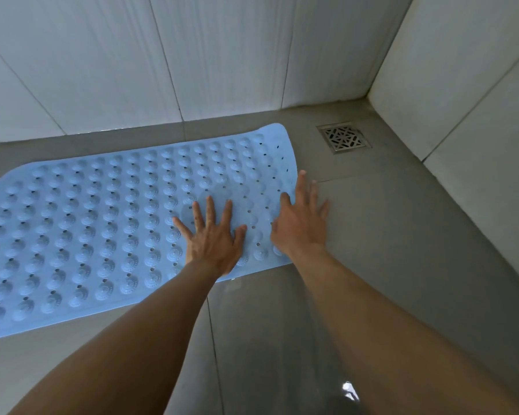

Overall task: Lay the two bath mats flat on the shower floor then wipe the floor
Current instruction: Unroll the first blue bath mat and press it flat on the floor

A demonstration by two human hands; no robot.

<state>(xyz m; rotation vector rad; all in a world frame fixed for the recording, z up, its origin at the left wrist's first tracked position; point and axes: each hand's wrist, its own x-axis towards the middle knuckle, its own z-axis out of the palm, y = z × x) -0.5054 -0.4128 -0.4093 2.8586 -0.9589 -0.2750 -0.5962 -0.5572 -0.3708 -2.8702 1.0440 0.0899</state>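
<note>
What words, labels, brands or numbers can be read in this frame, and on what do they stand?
None can be read.
Blue bath mat: only raised bumps and holes, no lettering.
Floor drain grate: a cut-out pattern, no text.
Wall tiles and floor tiles: plain.

Bath mat (102, 223): pale blue, rubbery-looking plastic, matt; studded with raised round bumps and small holes.
Shower floor (402, 265): large grey tiles, smooth, semi-glossy; bright glare spot at lower right of frame.
Walls (102, 61): large white tiles, smooth, faint vertical streaking, thin grout lines.
Drain cover (343, 137): upper right of frame, square, shiny metal, patterned cut-outs.
</note>
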